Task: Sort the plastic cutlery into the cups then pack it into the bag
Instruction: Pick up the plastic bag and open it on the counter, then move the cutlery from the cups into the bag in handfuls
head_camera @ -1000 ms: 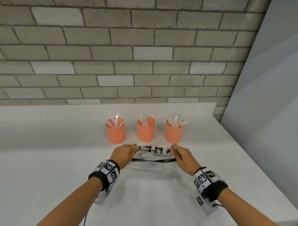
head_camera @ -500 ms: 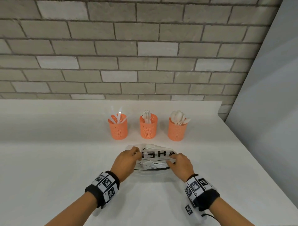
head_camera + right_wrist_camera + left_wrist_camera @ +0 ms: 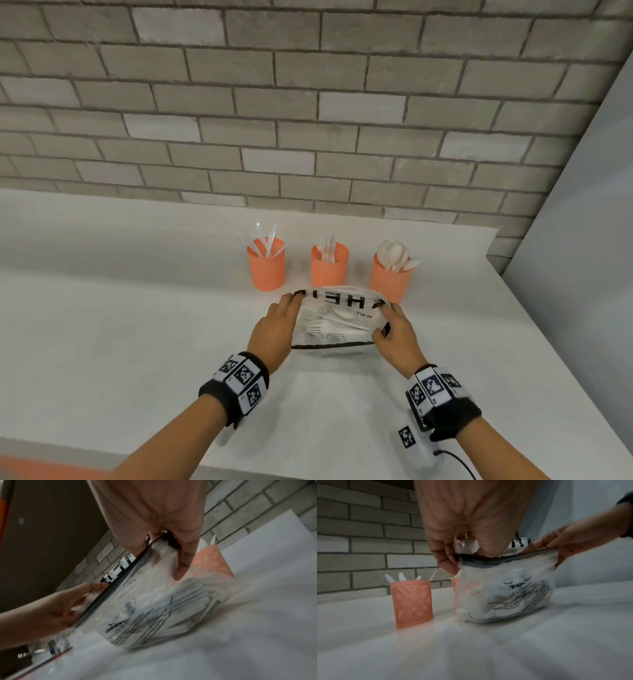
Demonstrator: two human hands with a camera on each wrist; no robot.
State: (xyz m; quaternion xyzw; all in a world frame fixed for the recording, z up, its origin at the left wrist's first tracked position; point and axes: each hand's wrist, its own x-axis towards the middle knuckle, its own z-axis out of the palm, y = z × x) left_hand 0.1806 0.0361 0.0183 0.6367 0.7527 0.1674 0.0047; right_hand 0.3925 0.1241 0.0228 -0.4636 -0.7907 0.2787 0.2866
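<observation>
A clear plastic zip bag (image 3: 337, 320) with black lettering stands on the white table, mouth up, with white plastic cutlery (image 3: 329, 325) lying inside. My left hand (image 3: 277, 325) pinches the bag's left top edge (image 3: 462, 561). My right hand (image 3: 394, 330) pinches the right top edge (image 3: 159, 545). Behind the bag stand three orange mesh cups: the left cup (image 3: 266, 263) holds knives, the middle cup (image 3: 329, 263) holds forks, the right cup (image 3: 390, 275) holds spoons. The left wrist view shows the left cup (image 3: 411, 603) beside the bag (image 3: 505, 595).
The white table (image 3: 137, 342) runs to a grey brick wall (image 3: 308, 120) at the back. A pale wall panel (image 3: 582, 274) rises just past the table's right edge. A black cable (image 3: 459, 462) trails from my right wrist.
Both hands have drawn the bag's mouth apart and lifted its top edges; the bag now stands wider open, nearer the cups. The head camera has tilted closer.
</observation>
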